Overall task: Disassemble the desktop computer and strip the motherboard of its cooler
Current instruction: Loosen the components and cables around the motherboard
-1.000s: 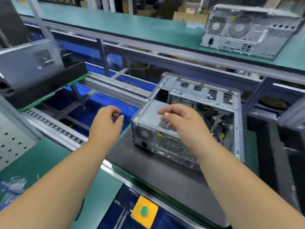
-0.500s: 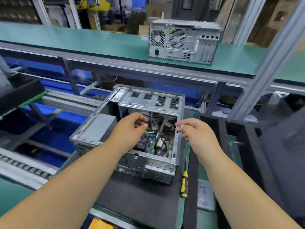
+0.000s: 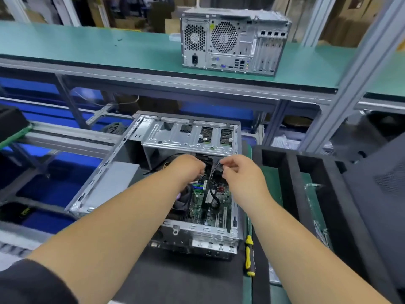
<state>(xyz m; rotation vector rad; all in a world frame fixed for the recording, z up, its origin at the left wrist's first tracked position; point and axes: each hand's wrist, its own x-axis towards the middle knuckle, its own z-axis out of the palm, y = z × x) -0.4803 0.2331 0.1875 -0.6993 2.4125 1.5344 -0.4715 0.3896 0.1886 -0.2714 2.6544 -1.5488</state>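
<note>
Both hands' grips (image 3: 189, 166) (image 3: 237, 170) pinch cables (image 3: 215, 170) inside open case (image 3: 122, 154) (motherboard (image 3: 215, 205) inside).

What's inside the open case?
Open case holds a green motherboard, a cooler fan and cables. Both hands, left and right, reach in; the right pinches the cables. The arms cover the rest.

2 PC cases (image 3: 188, 137) (image 3: 234, 42), 1 screwdriver (image 3: 249, 255), 2 hands (image 3: 188, 168) (image 3: 241, 172)
</note>
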